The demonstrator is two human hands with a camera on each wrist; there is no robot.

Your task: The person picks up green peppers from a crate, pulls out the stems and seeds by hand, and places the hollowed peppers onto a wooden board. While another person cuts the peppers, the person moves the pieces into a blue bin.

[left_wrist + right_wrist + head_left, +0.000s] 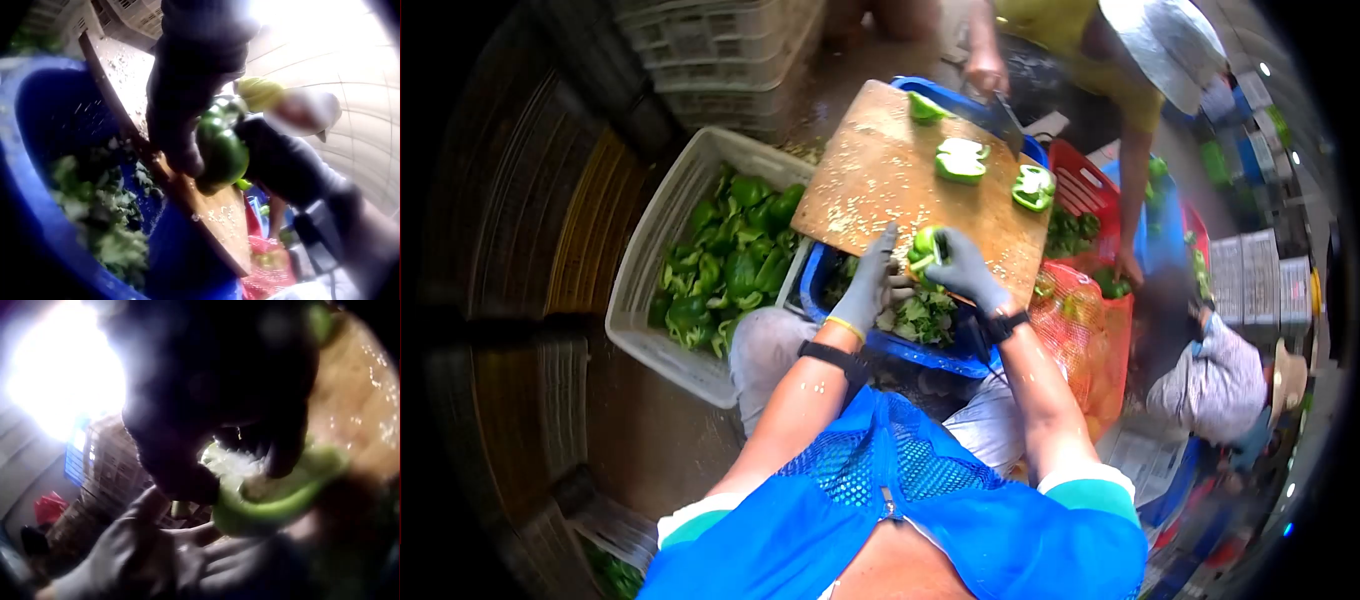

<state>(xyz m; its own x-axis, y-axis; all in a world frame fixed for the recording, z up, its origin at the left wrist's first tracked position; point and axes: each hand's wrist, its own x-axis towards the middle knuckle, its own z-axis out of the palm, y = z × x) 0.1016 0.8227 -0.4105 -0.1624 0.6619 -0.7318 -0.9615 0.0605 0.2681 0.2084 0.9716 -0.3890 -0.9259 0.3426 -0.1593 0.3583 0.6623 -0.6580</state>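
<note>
A green bell pepper half (pixel 922 250) is at the near edge of the wooden cutting board (pixel 850 180). My gloved right hand (pixel 970 268) grips it, and in the right wrist view the right-hand fingers (pixel 284 450) reach into its pale, seedy core. My gloved left hand (pixel 868 290) is on the pepper's left side, fingers extended; in the right wrist view this left hand (pixel 150 544) lies beneath the pepper half (pixel 269 512). Further up the board sit cut pepper pieces (pixel 962 160). Pale seeds are scattered over the wood.
Under the board is a blue tub (pixel 810 290) with leafy green scraps (pixel 925 318). To the left stands a white crate (pixel 650 240) of green peppers. A red mesh bag (pixel 1090 330) lies at right. Opposite, another person's hand (pixel 987 75) holds a knife (pixel 1006 122) over the board.
</note>
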